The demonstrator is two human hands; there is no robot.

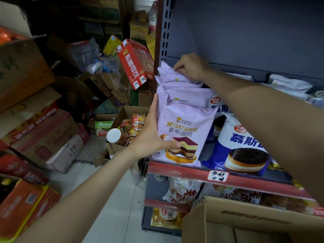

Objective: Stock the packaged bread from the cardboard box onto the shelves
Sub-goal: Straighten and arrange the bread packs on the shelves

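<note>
Head view, L to R: stacked brown and red cardboard cartons on the floor at far left, then a small open carton of red instant-noodle cups. Left hand, fingers straight, thumb across the front, steadies the lilac plastic mousse-bread pack standing at the front of the red-edged metal shelf. Behind it more lilac packs stand in a row; right hand pinches the top of the rearmost lilac pack, setting it w/ the others. Just right sits a blue-and-white bread pack. Open brown cardboard box at bottom right, contents hidden. Step in hand, I'd say: squaring up the row. Next prob. needs letting go w/o tipping it, then reaching back to the box.
</note>
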